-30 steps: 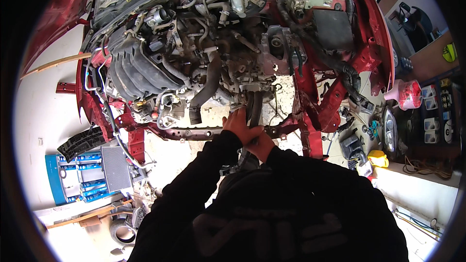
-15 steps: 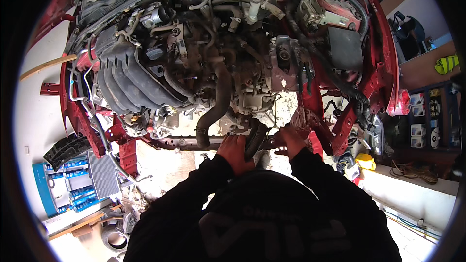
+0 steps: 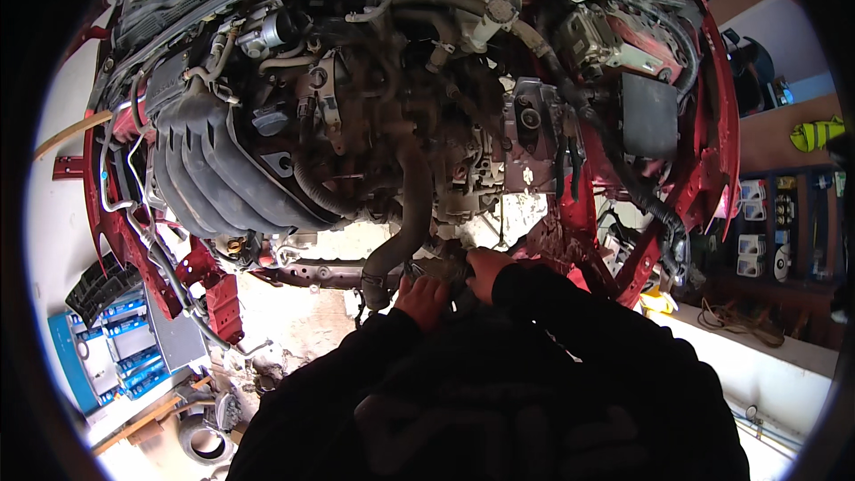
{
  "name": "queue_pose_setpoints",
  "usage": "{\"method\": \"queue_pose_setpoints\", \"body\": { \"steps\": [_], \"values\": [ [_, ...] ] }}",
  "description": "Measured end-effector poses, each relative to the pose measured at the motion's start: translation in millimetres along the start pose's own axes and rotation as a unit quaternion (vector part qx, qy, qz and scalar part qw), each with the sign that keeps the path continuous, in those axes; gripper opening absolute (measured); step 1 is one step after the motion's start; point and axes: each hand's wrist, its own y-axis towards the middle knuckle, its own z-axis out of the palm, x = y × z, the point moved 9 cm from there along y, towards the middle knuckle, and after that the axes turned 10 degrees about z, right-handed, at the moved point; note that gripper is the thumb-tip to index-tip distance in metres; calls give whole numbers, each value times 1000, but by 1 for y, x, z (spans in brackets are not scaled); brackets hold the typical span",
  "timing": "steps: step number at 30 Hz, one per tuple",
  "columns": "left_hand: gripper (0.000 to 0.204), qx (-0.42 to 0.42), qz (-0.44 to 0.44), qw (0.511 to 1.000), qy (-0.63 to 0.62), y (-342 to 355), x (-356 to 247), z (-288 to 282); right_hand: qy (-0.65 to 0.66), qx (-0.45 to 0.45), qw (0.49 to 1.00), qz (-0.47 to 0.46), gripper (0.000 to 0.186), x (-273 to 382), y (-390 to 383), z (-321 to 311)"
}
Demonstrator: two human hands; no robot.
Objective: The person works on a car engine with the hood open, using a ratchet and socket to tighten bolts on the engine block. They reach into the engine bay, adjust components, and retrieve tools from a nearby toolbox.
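Observation:
My left hand (image 3: pixel 423 301) is at the lower front of a car's engine bay, fingers curled and pressed together on a dark part. To its right, close beside it, my right hand (image 3: pixel 485 273) is closed at the same spot. Between them a dusty, dark hose-like part (image 3: pixel 443 267) shows only partly, so what each hand grips is unclear. Just left of my left hand hangs the open lower end of a thick bent radiator hose (image 3: pixel 381 272). The engine (image 3: pixel 356 138), with its black ribbed intake manifold (image 3: pixel 209 165), lies beyond my hands.
A red lower crossmember (image 3: pixel 307 273) spans the front. Red body rails (image 3: pixel 628 263) and a thick wiring harness (image 3: pixel 614 147) stand at right. A black box (image 3: pixel 647 116) sits farther back. At left are a radiator (image 3: pixel 178 330), blue packages (image 3: pixel 120 347) and a tyre (image 3: pixel 205 439).
My right hand has moved left, close to my left hand, which has shifted slightly lower. The ribbed dark hose beside my left hand is now mostly hidden. The view has shifted a little.

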Motion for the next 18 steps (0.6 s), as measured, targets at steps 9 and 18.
{"method": "queue_pose_setpoints", "body": {
  "steps": [9, 18],
  "values": [
    [69, -29, -90, 883, -460, -25, -38, -158, -186, 181, 959, -112, 55, 30, 17, -22],
    [44, -232, -96, 788, -562, 52, -40, -194, 52, -342, 930, -126, 33, 9, 66, -274]
  ]
}}
